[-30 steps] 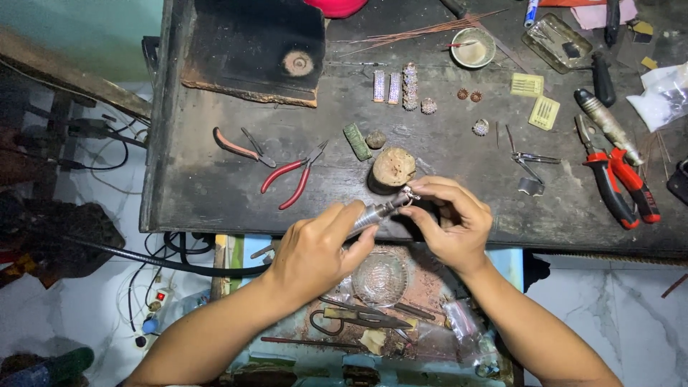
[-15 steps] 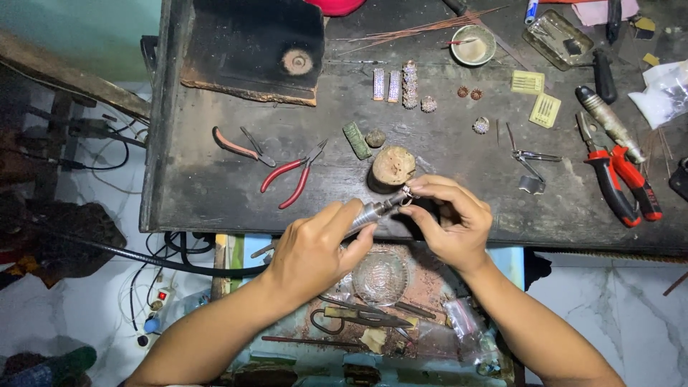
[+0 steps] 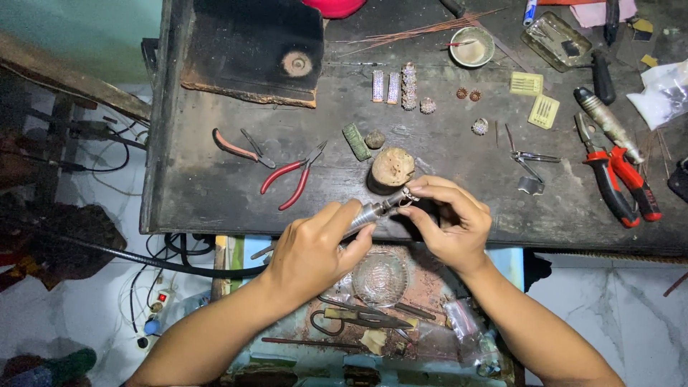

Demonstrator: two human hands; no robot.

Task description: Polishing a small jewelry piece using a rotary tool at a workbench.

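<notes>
My left hand grips a slim metal rotary handpiece, its tip pointing up and right. My right hand pinches a small silvery ring-like piece at that tip, fingers curled around it. Both hands hover at the near edge of the dark workbench. A short round wooden peg stands on the bench just beyond the tip.
Red-handled pliers and another pair lie at left. Larger red pliers lie at right, tweezers nearer. Small jewellery pieces and a bowl sit further back. An open drawer holds scissors and a glass dish.
</notes>
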